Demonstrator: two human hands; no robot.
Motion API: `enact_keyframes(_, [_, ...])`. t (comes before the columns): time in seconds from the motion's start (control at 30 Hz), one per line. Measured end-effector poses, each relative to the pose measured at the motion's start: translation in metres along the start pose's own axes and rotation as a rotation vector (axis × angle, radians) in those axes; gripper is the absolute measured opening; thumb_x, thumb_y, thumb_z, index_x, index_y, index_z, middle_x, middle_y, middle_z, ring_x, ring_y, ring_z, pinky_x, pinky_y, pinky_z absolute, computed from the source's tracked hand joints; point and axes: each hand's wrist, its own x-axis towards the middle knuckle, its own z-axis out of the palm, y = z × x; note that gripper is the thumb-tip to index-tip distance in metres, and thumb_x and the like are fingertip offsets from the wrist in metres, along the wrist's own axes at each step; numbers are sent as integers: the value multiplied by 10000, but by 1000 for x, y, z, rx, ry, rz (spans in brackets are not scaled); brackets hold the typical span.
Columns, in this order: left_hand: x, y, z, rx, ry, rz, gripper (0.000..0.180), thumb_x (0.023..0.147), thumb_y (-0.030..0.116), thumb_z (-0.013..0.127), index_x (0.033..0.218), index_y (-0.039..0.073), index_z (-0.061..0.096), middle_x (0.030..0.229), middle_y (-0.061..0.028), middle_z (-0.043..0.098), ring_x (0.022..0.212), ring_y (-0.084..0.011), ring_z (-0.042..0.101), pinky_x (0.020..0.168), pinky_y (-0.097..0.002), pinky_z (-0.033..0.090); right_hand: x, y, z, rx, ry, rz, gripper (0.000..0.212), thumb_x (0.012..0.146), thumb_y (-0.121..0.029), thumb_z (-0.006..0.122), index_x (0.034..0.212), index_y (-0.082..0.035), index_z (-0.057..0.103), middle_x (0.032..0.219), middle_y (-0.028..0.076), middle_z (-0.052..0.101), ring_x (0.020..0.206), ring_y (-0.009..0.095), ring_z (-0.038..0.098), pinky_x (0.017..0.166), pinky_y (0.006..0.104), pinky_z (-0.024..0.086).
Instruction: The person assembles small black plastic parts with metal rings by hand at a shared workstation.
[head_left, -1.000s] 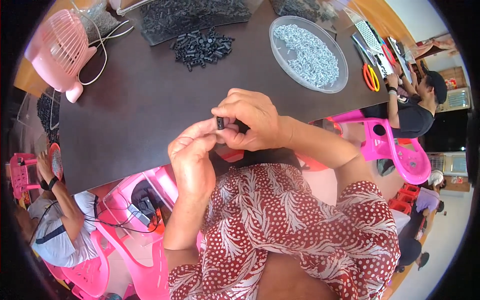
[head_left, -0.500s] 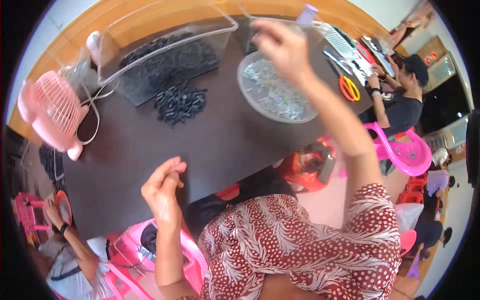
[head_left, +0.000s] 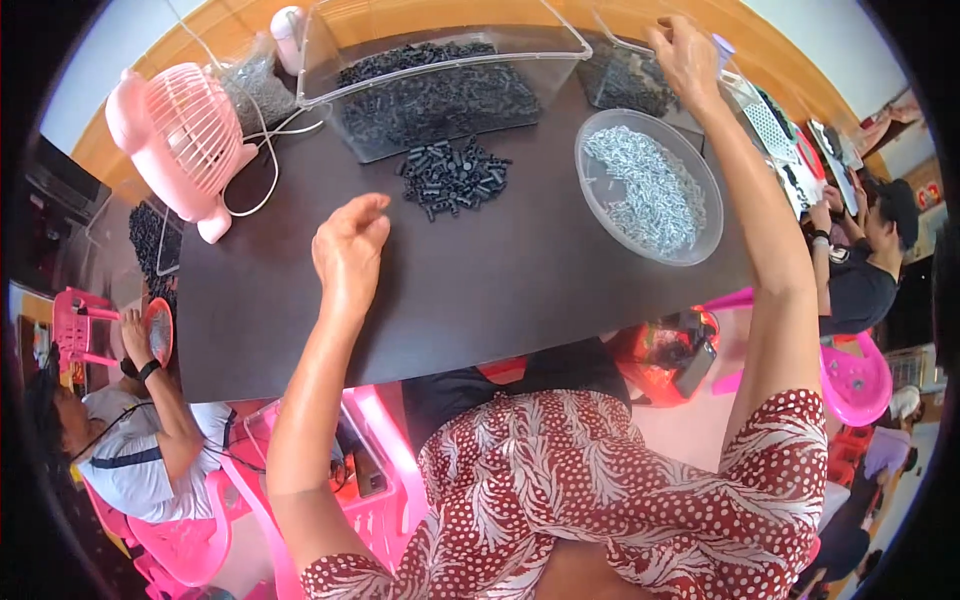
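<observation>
My left hand (head_left: pixel 350 245) hovers above the dark table, left of and nearer than a loose pile of small black plastic pieces (head_left: pixel 455 178). Its fingers are curled in toward the thumb; what they hold, if anything, is hidden. My right hand (head_left: pixel 687 62) reaches far out, over the near right part of a clear bin (head_left: pixel 625 85) with dark pieces in it. Its fingers bend loosely and stand a little apart, with nothing visible in them. Below that hand, a round translucent bowl (head_left: pixel 590 195) holds many small silvery screws (head_left: pixel 650 185).
A large clear bin (head_left: pixel 450 65) of black pieces stands behind the pile. At the left are a pink fan (head_left: pixel 180 140) with a white cord and a plastic bag (head_left: pixel 258 90). Co-workers sit on either side. A red bag (head_left: pixel 650 375) is below the table's near edge.
The view has shifted, so the table's things lie farther right. My left hand has come closer to the black pile. My right hand has moved farther out beyond the bowl.
</observation>
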Motion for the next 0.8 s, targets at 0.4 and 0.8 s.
enact_keyframes(0.4, [22,5,32,482,80,372,189,702,159,679,882,105,655,776,-95,595,753,-264,597,674,-358,461,-91,-103,-62,486,-55,-401,124,740,17,621,860,-12,617,744,118,608,683,268,595,602,331,472])
enact_keyframes(0.8, [3,7,10,-80,-100,67,65,767,42,624,798,3,582,685,8,539,561,-64,498,508,-214,393,-134,-56,-37,332,-629,-115,93,698,-79,610,779,-40,635,785,116,643,754,296,614,671,389,487])
